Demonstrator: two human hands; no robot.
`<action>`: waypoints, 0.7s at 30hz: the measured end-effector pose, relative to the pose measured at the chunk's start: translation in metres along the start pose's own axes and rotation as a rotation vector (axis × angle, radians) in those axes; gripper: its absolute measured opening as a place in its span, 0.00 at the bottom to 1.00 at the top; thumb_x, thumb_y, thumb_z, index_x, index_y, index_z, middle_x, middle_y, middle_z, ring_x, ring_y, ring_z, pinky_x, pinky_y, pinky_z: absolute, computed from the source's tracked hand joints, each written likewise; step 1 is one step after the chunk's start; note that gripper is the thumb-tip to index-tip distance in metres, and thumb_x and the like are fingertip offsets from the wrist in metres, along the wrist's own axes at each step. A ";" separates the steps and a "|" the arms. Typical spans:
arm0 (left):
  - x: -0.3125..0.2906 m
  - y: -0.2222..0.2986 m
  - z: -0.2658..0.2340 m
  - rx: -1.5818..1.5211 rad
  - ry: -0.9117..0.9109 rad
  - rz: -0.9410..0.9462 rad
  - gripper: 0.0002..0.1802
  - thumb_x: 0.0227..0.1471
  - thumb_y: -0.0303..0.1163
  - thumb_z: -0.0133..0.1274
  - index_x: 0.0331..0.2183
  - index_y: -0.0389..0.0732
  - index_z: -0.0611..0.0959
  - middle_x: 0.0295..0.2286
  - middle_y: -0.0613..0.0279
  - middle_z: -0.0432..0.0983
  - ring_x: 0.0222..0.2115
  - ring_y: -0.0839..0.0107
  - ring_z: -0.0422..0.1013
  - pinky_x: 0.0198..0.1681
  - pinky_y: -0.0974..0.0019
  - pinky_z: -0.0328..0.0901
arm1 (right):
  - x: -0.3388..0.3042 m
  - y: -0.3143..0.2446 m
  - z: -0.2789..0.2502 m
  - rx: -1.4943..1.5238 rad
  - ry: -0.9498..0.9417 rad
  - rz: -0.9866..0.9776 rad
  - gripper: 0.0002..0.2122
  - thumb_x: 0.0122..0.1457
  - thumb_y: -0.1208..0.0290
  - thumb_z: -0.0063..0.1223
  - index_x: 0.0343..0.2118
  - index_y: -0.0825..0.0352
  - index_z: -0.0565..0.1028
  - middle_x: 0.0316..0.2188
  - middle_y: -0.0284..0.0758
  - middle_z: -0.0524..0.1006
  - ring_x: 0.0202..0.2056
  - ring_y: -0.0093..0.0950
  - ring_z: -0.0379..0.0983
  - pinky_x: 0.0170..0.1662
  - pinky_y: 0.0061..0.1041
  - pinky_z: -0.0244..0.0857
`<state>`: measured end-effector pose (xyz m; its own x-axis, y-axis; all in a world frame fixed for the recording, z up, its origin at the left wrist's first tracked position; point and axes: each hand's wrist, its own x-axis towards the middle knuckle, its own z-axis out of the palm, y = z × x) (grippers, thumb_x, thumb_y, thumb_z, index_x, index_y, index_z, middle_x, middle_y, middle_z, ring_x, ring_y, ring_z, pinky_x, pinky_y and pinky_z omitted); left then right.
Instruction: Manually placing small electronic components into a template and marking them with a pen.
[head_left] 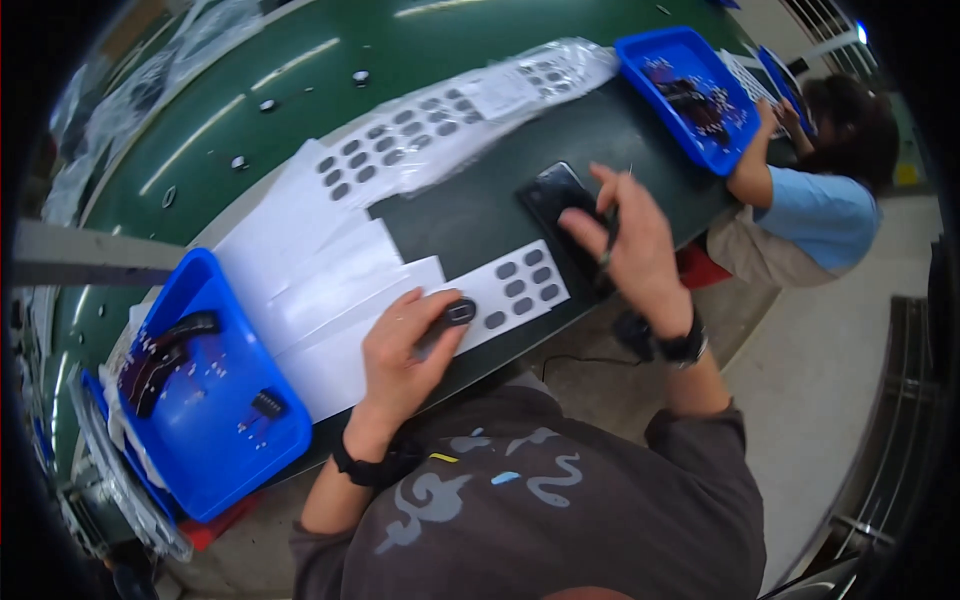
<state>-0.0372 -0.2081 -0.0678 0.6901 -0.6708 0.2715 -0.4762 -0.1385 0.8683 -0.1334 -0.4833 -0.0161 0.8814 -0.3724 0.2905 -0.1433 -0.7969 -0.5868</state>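
Note:
My left hand (405, 345) is closed around a small black device (460, 311) with a rounded end. It is held over the near edge of a white sheet (532, 305) bearing several grey rounded stickers (515, 289). To the right, my right hand (640, 235) is raised and slightly blurred, with a slim dark tool (607, 245) between thumb and fingers. The tool's exact kind is too smeared to make out. Beside that hand, a black smartphone (562, 190) lies on the dark green table.
At left, a blue tray (275, 395) holds dark parts and small pale bits. Another blue tray (640, 45) stands at the far right, next to a co-worker in a light blue sleeve (815, 215). White sheets (320, 270) and plastic-covered sticker sheets (400, 140) spread across the table.

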 end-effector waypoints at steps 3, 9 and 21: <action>-0.002 0.000 0.000 0.029 -0.023 -0.040 0.19 0.49 0.22 0.65 0.46 0.40 0.85 0.41 0.51 0.82 0.42 0.63 0.80 0.47 0.67 0.72 | -0.045 0.007 0.019 -0.269 0.064 0.089 0.22 0.53 0.68 0.70 0.47 0.70 0.71 0.38 0.39 0.75 0.45 0.39 0.73 0.49 0.35 0.66; -0.004 -0.002 0.007 0.031 0.010 -0.073 0.17 0.47 0.23 0.66 0.42 0.40 0.86 0.35 0.57 0.84 0.40 0.57 0.80 0.53 0.58 0.71 | -0.053 0.013 0.033 -0.266 0.149 0.157 0.33 0.47 0.63 0.73 0.54 0.71 0.69 0.34 0.34 0.70 0.46 0.39 0.66 0.52 0.38 0.59; -0.007 -0.006 0.007 0.017 0.027 -0.089 0.19 0.47 0.23 0.66 0.44 0.40 0.86 0.37 0.54 0.83 0.43 0.59 0.79 0.45 0.65 0.74 | -0.050 0.016 0.029 -0.303 0.319 0.021 0.22 0.51 0.65 0.69 0.45 0.67 0.71 0.46 0.37 0.76 0.51 0.38 0.67 0.54 0.39 0.59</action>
<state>-0.0429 -0.2081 -0.0780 0.7444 -0.6357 0.2043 -0.4213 -0.2098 0.8823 -0.1673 -0.4638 -0.0619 0.7004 -0.4805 0.5278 -0.3271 -0.8733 -0.3610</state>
